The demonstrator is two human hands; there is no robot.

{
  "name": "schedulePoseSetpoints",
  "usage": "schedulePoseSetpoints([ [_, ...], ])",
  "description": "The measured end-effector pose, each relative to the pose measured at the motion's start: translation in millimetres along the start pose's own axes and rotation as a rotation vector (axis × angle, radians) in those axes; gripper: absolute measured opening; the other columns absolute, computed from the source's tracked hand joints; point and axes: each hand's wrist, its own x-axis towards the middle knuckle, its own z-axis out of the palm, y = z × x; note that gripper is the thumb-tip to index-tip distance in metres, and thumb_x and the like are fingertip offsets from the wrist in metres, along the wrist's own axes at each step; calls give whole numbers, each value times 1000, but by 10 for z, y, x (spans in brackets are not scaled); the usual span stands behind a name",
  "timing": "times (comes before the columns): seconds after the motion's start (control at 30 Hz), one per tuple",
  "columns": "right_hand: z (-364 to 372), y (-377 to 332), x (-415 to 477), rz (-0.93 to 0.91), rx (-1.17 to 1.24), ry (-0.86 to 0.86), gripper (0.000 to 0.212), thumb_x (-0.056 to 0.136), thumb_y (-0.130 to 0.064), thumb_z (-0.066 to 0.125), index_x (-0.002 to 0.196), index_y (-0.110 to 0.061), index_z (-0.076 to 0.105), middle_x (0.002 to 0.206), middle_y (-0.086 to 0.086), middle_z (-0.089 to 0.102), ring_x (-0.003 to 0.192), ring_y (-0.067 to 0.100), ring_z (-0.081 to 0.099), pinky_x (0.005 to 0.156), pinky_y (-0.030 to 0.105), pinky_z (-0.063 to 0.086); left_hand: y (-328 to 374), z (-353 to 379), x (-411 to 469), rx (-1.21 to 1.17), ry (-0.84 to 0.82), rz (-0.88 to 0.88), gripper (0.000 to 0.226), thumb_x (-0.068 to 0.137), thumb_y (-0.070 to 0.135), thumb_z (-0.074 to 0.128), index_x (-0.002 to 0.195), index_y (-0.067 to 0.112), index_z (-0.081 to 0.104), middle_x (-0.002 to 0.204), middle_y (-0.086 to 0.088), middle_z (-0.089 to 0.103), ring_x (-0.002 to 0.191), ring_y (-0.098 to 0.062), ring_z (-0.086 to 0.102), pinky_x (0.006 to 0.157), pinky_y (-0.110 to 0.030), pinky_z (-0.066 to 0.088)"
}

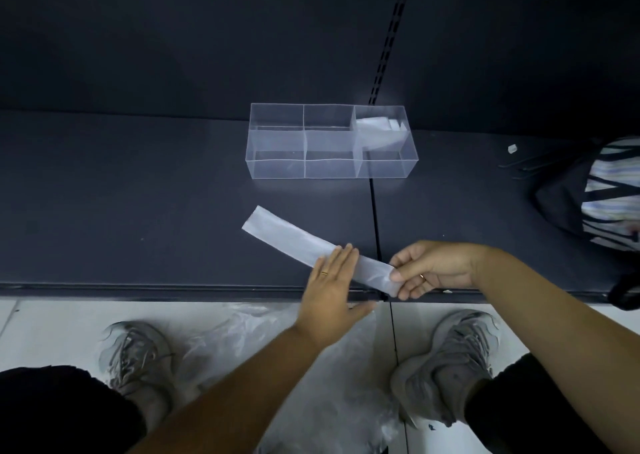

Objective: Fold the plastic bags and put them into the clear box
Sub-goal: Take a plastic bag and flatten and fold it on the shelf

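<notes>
**Folded Strip on Shelf: Orientation and Hand Contact**

The plastic bag [291, 237] lies on the dark shelf [138, 194] as a long, narrow, flat strip, between you and the clear box [277, 169]. Its long axis runs diagonally. The far end points away from you and to your left, toward the left part of the box, and stays apart from it. The near end points toward you and to your right, close to the front edge of the shelf. There it crosses the seam [375, 218] between two shelf panels.

Your left hand [332, 280] rests flat on the strip, nearer its near end than its far end. The fingers are straight and close together, laid across the strip's width. The thumb is spread out to the side, over the shelf's front edge.

Your right hand [433, 266] holds the near end. The thumb and curled fingers are clamped on the strip's short edge. You cannot tell whether that end is lifted off the shelf.

The clear box stands farther back, its long side parallel to the shelf front. It is divided into two rows of three compartments. Folded bags [377, 129] sit in the far right compartment.

Loose clear plastic [242, 332] lies on the pale floor [52, 325] below the shelf edge. A striped bag [609, 194] rests on the shelf at your far right.
</notes>
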Motion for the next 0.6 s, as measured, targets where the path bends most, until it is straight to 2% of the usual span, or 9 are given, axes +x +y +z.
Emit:
schedulePoseSetpoints([
  [0.03,40,-53,-18,-16,-9,-42,3,83,-10,67,85,-10,65,84,11,73,70,14,69,63,21,55,125,46,4,-105,79,-52,77,85,44,65,147,11,32,154,-3,31,144,-13,21,120,-32,9],
  [0.1,93,-151,-40,-56,-31,-110,14,80,-20,68,89,-9,65,85,9,72,72,13,69,65,21,55,304,42,42,-318,205,-189,54,89,24,66,138,11,49,141,-3,51,132,-14,44,113,-32,31],
  [0.17,121,-226,-32,-121,10,-77,27,79,-33,65,92,-10,64,84,6,71,71,12,66,66,22,54,409,-42,80,-562,244,-303,30,96,21,56,124,13,63,117,0,68,107,-8,61,96,-29,47],
  [0.23,116,-251,37,-222,68,129,33,81,-43,61,95,-13,63,88,4,67,68,11,60,68,24,53,438,-177,122,-812,244,-406,25,99,20,51,116,13,68,103,6,72,95,1,65,88,-16,47],
  [0.3,122,-232,156,-332,65,313,26,92,-37,54,107,-17,62,107,1,65,65,11,52,70,25,50,370,-325,171,-993,207,-538,23,99,19,50,112,16,68,97,10,73,91,7,65,79,-6,44],
  [0.37,205,-198,295,-376,128,255,26,100,-30,45,119,-18,59,120,0,65,59,11,46,68,27,49,216,-428,229,-1111,141,-661,25,100,25,48,107,17,70,98,3,75,94,-3,67,76,-13,48],
  [0.43,335,-164,424,-343,140,174,31,100,-33,45,123,-17,58,111,1,67,55,11,43,66,28,50,63,-519,287,-1221,88,-769,29,100,27,47,112,12,69,106,-6,73,100,-16,67,82,-24,51],
  [0.53,451,-105,593,-304,18,198,30,94,-30,58,121,-15,60,93,2,64,57,11,48,71,30,53,-109,-603,359,-1335,45,-798,30,101,25,44,116,11,66,110,-9,71,99,-19,67,78,-27,53],
  [0.6,482,-71,676,-290,-68,233,28,89,-21,67,116,-16,60,92,0,68,60,8,55,72,28,53,-214,-633,416,-1354,29,-801,29,103,25,40,113,13,64,111,-10,71,101,-22,68,85,-34,54],
])
